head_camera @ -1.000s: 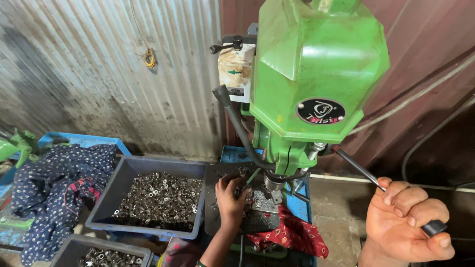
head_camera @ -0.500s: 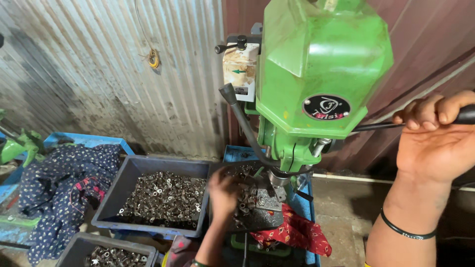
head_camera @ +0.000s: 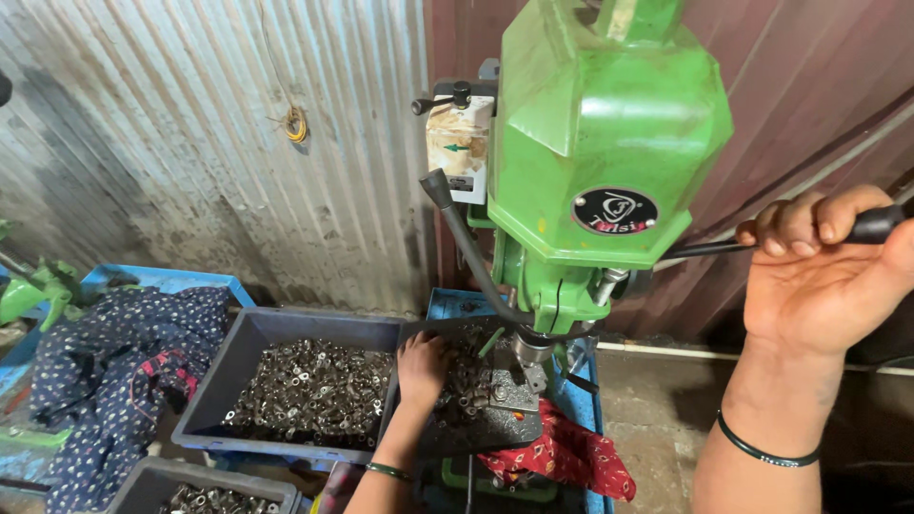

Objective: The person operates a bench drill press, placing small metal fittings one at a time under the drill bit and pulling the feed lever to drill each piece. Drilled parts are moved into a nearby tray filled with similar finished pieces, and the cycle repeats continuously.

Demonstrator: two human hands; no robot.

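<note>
From up here I see my right hand point(head_camera: 824, 271) raised at the right of the green drill press point(head_camera: 609, 162), fingers curled shut around the black grip of the feed lever point(head_camera: 762, 243), which runs back to the machine's head; the palm faces me, a hold that suits turning the lever about its hub. My left hand point(head_camera: 422, 366) is low, beneath the head, resting palm down on the dark work table point(head_camera: 476, 433) of the press, among small loose metal parts just left of the spindle point(head_camera: 528, 347); whether its fingers pinch 1 of those parts I cannot tell. Just to the left sits a grey bin point(head_camera: 257, 333) heaped with the same small metal parts point(head_camera: 309, 390), within easy reach of that hand. A red cloth point(head_camera: 562, 457) hangs below the table, and a dark patterned cloth point(head_camera: 114, 366) lies over a blue tray point(head_camera: 162, 281) further left.
</note>
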